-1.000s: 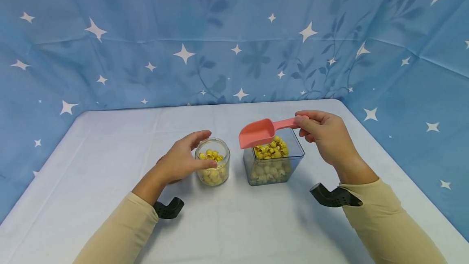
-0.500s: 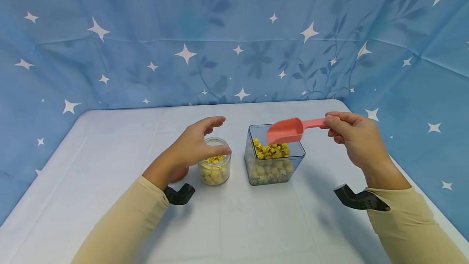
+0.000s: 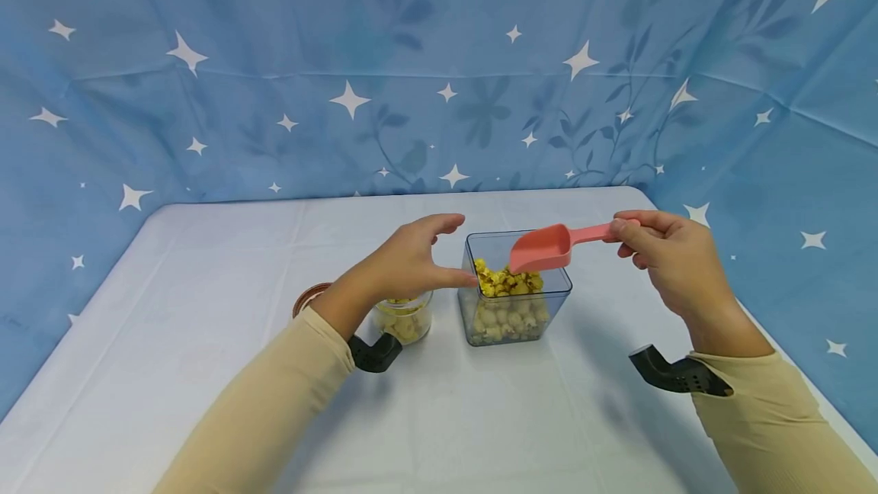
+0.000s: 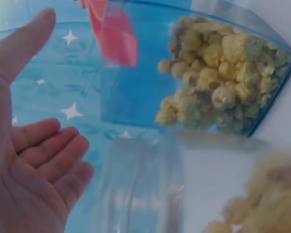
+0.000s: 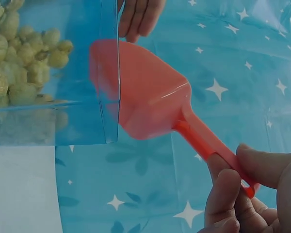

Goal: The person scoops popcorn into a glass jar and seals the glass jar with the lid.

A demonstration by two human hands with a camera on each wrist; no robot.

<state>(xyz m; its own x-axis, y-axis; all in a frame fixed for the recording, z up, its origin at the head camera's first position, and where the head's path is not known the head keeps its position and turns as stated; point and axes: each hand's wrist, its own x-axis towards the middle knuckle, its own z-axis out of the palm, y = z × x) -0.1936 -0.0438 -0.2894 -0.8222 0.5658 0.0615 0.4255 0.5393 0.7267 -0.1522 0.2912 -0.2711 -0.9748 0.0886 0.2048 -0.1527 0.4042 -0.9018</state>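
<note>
From the head, the right hand (image 3: 668,265) is pinching a pink plastic scoop (image 3: 549,246) over the clear square box (image 3: 516,299) of bumpy yellow popcorn (image 3: 506,280). The left hand (image 3: 408,265), fingers wide, is reaching to steady it.

Left wrist: the fingers (image 4: 48,150) are holding nothing.

Right wrist: the scoop (image 5: 150,97) is looking empty, so it probably needs dipping next.

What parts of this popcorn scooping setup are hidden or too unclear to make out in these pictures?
- Small round glass jar: head view, the left hand and wrist cover its mouth, so its fill level is hidden.
- Brown round object: head view, mostly behind the left forearm; unidentifiable.
- Pink plastic scoop: head view, its hollow faces away, so contents are unseen.
- Scoop handle end: right wrist view, buried in the right hand.
- Clear square popcorn container: left wrist view, near part blurred.
</note>
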